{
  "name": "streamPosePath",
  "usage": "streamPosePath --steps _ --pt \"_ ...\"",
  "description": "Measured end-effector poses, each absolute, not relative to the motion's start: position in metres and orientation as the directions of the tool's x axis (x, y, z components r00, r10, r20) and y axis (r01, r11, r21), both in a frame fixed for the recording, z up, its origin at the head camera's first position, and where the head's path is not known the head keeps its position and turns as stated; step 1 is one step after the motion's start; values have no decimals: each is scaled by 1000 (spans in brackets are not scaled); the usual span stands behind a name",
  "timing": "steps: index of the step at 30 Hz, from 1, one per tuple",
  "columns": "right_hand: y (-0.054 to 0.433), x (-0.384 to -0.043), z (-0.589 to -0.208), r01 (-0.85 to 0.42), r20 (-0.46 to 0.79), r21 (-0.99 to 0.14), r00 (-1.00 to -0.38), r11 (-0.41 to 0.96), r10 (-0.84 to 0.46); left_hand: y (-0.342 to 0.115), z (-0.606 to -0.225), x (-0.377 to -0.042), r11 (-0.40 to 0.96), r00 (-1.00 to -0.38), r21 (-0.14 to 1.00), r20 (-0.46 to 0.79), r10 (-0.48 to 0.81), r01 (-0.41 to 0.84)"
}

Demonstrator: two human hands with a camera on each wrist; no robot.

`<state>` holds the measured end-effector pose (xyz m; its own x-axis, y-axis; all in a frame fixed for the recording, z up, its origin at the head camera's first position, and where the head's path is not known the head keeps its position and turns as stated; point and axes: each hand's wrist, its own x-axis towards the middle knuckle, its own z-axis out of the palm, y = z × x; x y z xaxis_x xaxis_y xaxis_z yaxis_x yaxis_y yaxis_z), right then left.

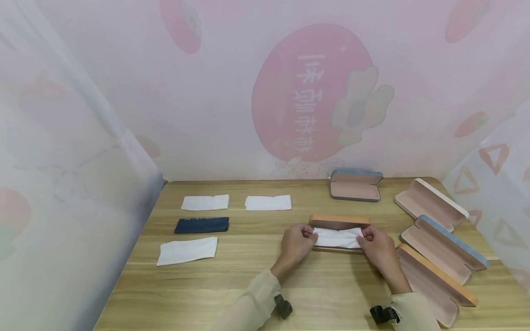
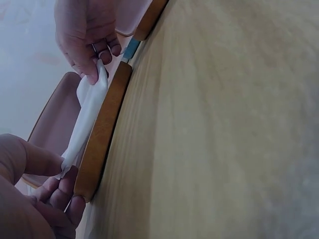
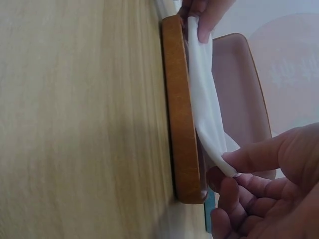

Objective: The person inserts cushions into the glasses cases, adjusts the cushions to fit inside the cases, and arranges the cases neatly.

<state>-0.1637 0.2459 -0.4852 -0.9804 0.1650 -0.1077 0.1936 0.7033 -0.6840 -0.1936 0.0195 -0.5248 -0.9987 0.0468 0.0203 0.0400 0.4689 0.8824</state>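
Note:
A folded white cloth (image 1: 337, 237) is stretched between both hands over an open brown glasses case (image 1: 339, 221). My left hand (image 1: 296, 242) pinches the cloth's left end between thumb and fingers. At the other end, my right hand (image 1: 377, 248) pinches it the same way. In the right wrist view the cloth (image 3: 205, 94) lies along the case's front wall (image 3: 180, 109), partly down inside the rim. The raised lid (image 2: 56, 122) with its pinkish lining stands behind the cloth in the left wrist view.
Left on the table lie three folded white cloths, one being the nearest cloth (image 1: 187, 251), and a dark blue cloth (image 1: 201, 225). An open blue-grey case (image 1: 355, 189) stands at the back. Open white (image 1: 428, 207), blue (image 1: 443, 250) and orange-brown cases (image 1: 434, 285) line the right side.

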Motion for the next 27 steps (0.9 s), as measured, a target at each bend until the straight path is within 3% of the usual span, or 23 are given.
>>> streamPosePath --steps 17,27 --pt "242 -160 -489 209 -114 -592 -978 778 176 19 -520 -185 564 -988 811 128 88 155" --pt "238 -155 -485 165 -11 -546 -982 821 190 13 -516 -180 568 -973 790 177 148 230"
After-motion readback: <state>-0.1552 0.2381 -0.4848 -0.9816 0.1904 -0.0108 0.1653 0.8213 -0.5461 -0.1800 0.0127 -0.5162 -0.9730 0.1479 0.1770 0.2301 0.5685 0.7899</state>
